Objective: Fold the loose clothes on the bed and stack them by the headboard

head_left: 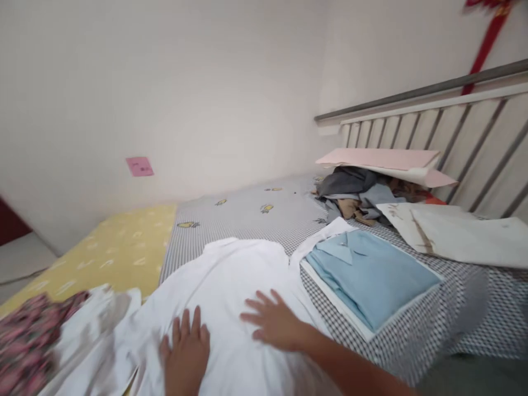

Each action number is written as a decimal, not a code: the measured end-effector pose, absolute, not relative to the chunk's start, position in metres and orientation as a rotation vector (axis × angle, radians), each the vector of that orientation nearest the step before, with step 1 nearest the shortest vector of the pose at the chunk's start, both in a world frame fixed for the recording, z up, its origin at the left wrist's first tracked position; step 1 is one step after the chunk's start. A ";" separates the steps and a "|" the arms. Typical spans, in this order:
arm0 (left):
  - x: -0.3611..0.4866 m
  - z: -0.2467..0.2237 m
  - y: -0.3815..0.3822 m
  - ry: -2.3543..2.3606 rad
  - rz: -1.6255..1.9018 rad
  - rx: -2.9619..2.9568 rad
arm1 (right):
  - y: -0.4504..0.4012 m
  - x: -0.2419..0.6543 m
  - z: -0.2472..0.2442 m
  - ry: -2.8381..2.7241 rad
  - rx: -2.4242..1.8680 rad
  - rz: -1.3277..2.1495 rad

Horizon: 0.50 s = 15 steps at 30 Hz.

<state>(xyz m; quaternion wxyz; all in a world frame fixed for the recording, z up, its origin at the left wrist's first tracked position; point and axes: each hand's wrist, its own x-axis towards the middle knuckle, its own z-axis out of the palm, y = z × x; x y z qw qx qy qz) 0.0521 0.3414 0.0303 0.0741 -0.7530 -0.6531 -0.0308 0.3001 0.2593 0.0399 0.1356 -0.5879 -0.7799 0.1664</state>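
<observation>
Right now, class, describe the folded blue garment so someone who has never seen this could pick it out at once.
On the patterned sheet, find the white garment beneath the left hand and right hand. To its right lies the folded blue garment, neat and collared, unlike the crumpled pile behind it.

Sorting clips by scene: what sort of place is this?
Probably a bedroom: there's a pineapple-print sheet, a yellow patterned cloth beside it, and a folded blue shirt laid out nearby. The bed frame itself isn't clearly visible.
</observation>
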 end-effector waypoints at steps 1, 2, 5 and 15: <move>0.054 0.038 0.335 -1.958 -0.066 -2.306 | 0.237 0.315 0.039 -2.193 -1.823 0.419; 0.054 0.044 0.327 -1.947 -0.056 -2.360 | 0.215 0.330 0.038 -2.099 -1.956 0.326; 0.042 0.048 0.293 -1.875 -0.096 -2.468 | 0.155 0.370 0.031 -1.913 -2.086 0.233; -0.107 -0.028 0.084 -2.639 -1.003 -2.337 | -0.038 0.385 -0.081 -0.540 -1.796 0.862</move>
